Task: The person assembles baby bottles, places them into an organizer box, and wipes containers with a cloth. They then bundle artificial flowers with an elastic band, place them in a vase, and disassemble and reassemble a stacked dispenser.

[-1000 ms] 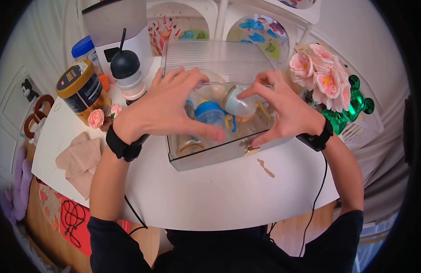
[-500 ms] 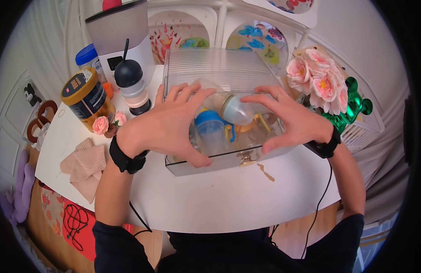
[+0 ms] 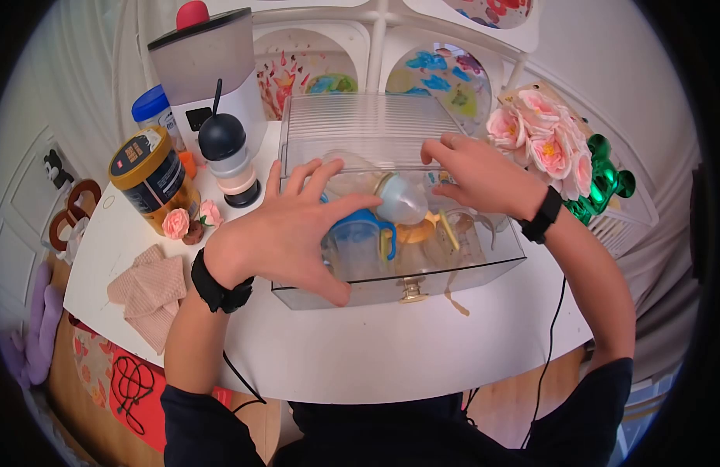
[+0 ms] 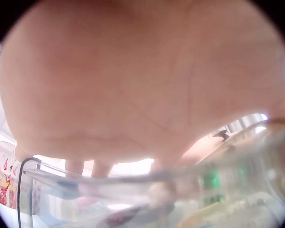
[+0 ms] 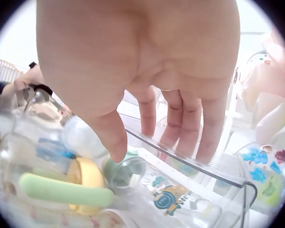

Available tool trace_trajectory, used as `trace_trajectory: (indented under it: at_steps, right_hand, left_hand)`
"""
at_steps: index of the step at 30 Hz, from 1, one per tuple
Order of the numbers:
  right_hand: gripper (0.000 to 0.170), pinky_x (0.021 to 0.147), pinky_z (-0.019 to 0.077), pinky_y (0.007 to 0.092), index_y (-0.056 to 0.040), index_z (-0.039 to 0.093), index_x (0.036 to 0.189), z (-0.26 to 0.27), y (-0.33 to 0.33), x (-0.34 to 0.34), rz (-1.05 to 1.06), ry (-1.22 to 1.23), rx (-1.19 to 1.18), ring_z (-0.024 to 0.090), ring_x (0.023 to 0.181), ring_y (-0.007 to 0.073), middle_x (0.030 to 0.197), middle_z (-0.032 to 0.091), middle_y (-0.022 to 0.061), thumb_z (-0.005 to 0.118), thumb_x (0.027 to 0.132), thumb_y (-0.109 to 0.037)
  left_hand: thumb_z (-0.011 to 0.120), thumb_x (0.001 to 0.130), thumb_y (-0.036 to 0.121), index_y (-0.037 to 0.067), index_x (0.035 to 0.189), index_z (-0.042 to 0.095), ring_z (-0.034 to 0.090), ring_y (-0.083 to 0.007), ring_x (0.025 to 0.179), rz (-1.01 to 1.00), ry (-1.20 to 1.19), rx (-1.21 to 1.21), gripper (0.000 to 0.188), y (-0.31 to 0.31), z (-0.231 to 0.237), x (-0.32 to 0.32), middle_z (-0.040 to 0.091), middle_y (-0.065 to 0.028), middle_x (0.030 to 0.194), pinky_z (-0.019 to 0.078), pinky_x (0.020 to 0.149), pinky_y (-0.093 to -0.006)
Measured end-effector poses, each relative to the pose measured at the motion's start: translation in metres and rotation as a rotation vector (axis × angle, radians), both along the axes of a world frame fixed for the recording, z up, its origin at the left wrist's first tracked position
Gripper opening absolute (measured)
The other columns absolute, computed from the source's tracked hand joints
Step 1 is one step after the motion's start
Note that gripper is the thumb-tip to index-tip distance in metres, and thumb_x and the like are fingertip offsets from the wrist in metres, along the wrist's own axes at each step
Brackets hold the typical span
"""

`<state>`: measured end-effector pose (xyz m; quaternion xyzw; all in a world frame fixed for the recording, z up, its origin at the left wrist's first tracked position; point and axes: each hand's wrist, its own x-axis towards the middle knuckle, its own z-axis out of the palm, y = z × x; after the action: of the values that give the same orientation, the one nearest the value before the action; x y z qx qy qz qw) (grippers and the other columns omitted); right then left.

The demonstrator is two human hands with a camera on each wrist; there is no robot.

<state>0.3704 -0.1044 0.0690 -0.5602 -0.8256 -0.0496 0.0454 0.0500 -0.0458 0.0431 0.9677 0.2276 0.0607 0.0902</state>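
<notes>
A clear box [image 3: 469, 274] with a gold clasp [image 3: 413, 290] stands on the white table, its ribbed clear lid [image 3: 352, 117] towards the back. Inside lie a bottle with a pale blue cap [image 3: 404, 204], a clear cup with a blue handle [image 3: 389, 240], and a yellow ring [image 5: 94, 183] beside a green handle [image 5: 66, 191]. My left hand [image 3: 286, 222] spreads over the box's left part, thumb at the front edge, index fingertip by the blue-capped bottle. My right hand [image 3: 488, 177] hangs over the back right, thumb apart from the fingers, which show through the clear panel.
Left of the box stand a dark-topped cup with a straw [image 3: 224, 136], a gold-lidded tub [image 3: 150, 179], small pink flowers [image 3: 175, 224] and a folded beige cloth [image 3: 151, 292]. Large pink flowers [image 3: 550, 144] and a shiny green object [image 3: 609, 183] are at the right.
My right hand has moved back and up, away from the front of the box. My left hand stays over the left part, its thumb slightly lower and further left.
</notes>
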Motion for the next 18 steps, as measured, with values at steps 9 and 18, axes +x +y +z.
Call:
trace_trajectory:
  at_steps: [9, 18]
  right_hand:
    - [0.022, 0.091, 0.0559, 0.0476, -0.002, 0.062, 0.103, -0.014, 0.027, -0.01, 0.236, -0.029, 0.342, 0.067, 0.106, 0.0398, 0.109, 0.068, 0.0192, 0.073, 0.084, -0.009]
    - [0.017, 0.072, 0.0559, 0.0538, -0.0056, 0.067, 0.101, -0.018, 0.041, -0.015, 0.144, -0.123, 0.213, 0.07, 0.075, 0.041, 0.074, 0.069, 0.0176, 0.068, 0.09, -0.018]
  left_hand:
    - [0.091, 0.062, 0.067, 0.034, 0.168, 0.041, 0.018, -0.0626, 0.156, 0.002, -0.016, 0.081, 0.121, -0.004, -0.007, 0.005, 0.024, -0.0334, 0.171, 0.009, 0.126, -0.0743]
    - [0.09, 0.062, 0.069, 0.034, 0.168, 0.042, 0.022, -0.0629, 0.154, 0.017, -0.027, 0.075, 0.121, -0.008, -0.004, 0.008, 0.027, -0.0336, 0.169, 0.0127, 0.126, -0.0732]
